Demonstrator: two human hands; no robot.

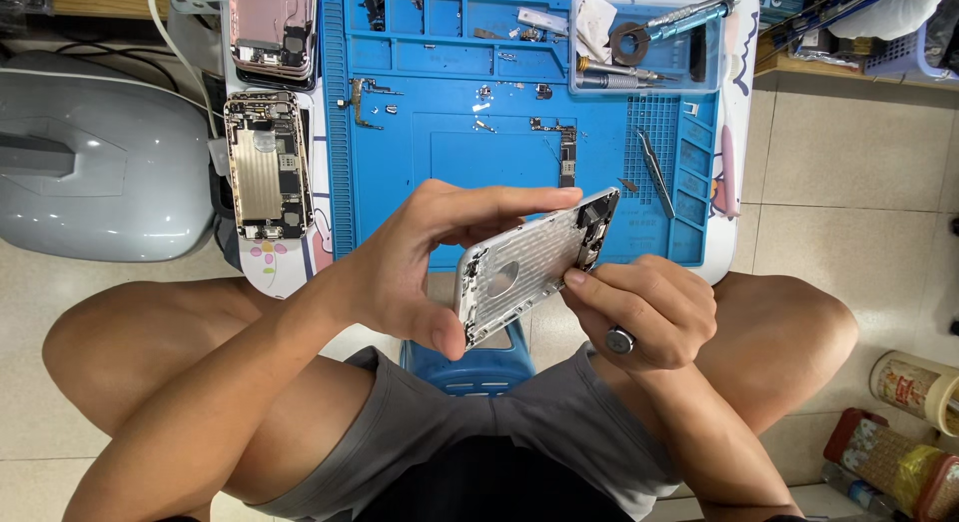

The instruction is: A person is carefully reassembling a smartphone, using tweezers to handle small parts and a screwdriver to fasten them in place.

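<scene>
My left hand [420, 257] grips an empty silver phone housing [529, 267] by its long edges, tilted with the inner side facing up, above my lap. My right hand [644, 307] holds a small screwdriver [620, 339] with a round knurled cap, its fingers pinched against the housing's lower right edge. The screwdriver's tip is hidden behind my fingers. A blue repair mat [450, 152] lies on the small table just beyond the hands, scattered with tiny screws and parts, including a narrow logic board [567, 157].
Metal tweezers [654, 167] lie on the mat's right side. A clear tray [649, 42] at the back holds screwdrivers and a tape roll. Two opened phones [268, 162] sit left of the mat. A blue stool [479, 367] stands between my knees, a grey appliance [100, 162] to the left.
</scene>
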